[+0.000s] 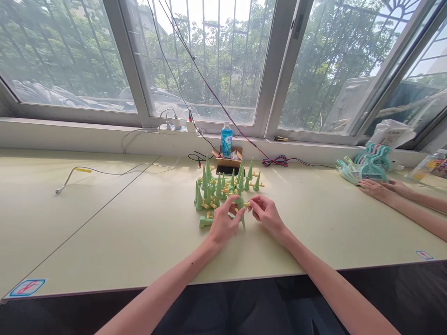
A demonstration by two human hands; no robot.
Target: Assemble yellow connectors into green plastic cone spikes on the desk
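Note:
My left hand [226, 220] grips a green plastic plant watering spike [239, 202] by its wide end, the pointed tip hanging down past my fingers. My right hand [267, 214] pinches the small yellow valve [247, 204] on the spike's side. Just beyond my hands stands a cluster of similar green spikes [218, 190], most upright with points up and yellow valves at their sides. One more green spike [205, 222] lies on its side left of my left hand, partly hidden by it.
Behind the cluster, a cardboard box [228, 161] holds a blue bottle [226, 140]. Coiled cable [275, 161] and a white cable [104, 171] lie on the table [139, 242]. At right, another person's hands [375, 190] touch teal hangers [373, 165]; a clear bottle [426, 166] stands beyond.

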